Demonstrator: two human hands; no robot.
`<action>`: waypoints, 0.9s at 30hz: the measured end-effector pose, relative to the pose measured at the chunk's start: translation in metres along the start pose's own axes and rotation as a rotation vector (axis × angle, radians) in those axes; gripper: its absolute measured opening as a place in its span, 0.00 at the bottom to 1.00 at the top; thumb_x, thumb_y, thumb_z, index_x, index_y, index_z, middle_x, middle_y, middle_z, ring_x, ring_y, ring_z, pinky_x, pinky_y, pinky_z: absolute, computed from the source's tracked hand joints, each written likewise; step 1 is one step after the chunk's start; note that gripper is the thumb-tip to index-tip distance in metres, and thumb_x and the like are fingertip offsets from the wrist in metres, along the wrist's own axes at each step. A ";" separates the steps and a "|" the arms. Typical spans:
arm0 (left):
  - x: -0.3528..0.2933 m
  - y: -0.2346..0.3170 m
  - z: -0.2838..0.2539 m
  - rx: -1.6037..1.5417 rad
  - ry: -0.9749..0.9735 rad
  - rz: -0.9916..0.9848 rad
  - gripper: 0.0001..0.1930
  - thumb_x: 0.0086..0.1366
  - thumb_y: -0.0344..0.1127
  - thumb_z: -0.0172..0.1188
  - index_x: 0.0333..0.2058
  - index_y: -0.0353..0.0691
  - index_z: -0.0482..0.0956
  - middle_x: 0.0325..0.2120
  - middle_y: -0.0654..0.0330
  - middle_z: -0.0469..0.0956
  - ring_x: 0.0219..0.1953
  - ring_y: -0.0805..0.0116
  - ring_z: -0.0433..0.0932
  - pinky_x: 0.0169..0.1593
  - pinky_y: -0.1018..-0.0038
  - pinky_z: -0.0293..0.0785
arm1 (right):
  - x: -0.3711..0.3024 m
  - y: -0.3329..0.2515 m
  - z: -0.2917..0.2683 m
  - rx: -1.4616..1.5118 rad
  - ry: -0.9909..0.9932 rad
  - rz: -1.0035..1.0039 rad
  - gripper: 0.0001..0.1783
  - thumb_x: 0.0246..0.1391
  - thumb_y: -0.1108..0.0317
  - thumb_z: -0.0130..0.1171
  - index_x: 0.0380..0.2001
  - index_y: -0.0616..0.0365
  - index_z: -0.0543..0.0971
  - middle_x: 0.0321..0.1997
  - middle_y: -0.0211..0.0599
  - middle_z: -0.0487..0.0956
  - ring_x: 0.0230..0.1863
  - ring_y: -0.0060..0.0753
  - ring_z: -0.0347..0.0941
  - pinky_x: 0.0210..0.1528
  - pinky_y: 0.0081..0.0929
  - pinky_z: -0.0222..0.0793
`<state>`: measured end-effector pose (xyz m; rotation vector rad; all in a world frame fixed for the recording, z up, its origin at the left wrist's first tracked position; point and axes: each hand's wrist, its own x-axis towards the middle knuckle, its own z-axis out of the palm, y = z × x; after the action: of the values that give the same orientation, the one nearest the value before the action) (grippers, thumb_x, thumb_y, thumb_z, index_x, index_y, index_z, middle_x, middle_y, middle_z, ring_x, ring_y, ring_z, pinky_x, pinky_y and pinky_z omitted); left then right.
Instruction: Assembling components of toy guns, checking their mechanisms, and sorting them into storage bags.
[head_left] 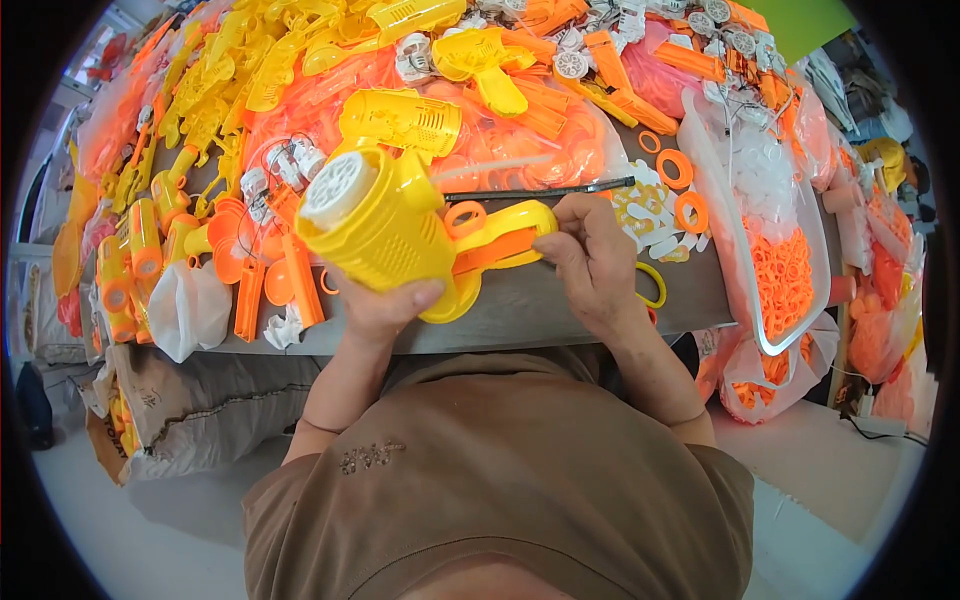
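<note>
A yellow plastic toy gun [410, 235] is held up over the near edge of the table. It has a fat ribbed barrel, a round white slotted piece in its end, and an orange strip along the handle. My left hand [378, 305] is closed around the barrel from below, with the thumb on its near side. The fingers of my right hand [592, 262] are pinched together at the tip of the handle, on the right. Anything small between those fingertips is hidden. Just beyond the handle lies a long black rod [540, 190].
Yellow shell halves [402, 120] and a clear bag of orange parts [560, 155] fill the table's far side. To the right are orange rings [676, 168], small flat pieces [650, 215], yellow-handled scissors [652, 287] and a translucent bin [775, 335]. Orange strips [250, 300] lie left.
</note>
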<state>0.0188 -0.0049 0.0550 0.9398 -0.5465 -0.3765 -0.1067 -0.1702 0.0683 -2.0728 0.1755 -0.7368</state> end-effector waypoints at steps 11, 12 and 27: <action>0.014 0.013 -0.009 -0.278 -0.051 -0.096 0.43 0.35 0.43 0.67 0.51 0.30 0.61 0.38 0.48 0.71 0.37 0.57 0.75 0.41 0.66 0.75 | 0.007 -0.012 0.014 0.838 -0.200 0.135 0.43 0.51 0.44 0.55 0.58 0.64 0.53 0.38 0.38 0.71 0.31 0.23 0.68 0.29 0.19 0.67; 0.014 0.011 -0.010 -0.277 -0.053 -0.088 0.43 0.35 0.43 0.67 0.51 0.30 0.61 0.38 0.48 0.71 0.37 0.57 0.75 0.41 0.66 0.75 | 0.009 -0.015 0.012 0.853 -0.314 0.221 0.42 0.51 0.46 0.55 0.57 0.66 0.54 0.36 0.37 0.71 0.30 0.24 0.68 0.29 0.19 0.66; 0.006 0.019 0.008 -0.353 -0.129 -0.133 0.40 0.38 0.55 0.64 0.46 0.32 0.65 0.33 0.50 0.73 0.32 0.60 0.74 0.36 0.66 0.74 | 0.006 -0.026 0.021 0.453 -0.095 -0.288 0.36 0.55 0.41 0.45 0.43 0.72 0.66 0.39 0.46 0.72 0.34 0.30 0.70 0.37 0.24 0.66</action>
<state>0.0208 -0.0030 0.0763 0.6148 -0.5149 -0.6350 -0.0941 -0.1427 0.0826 -1.7064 -0.3241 -0.7648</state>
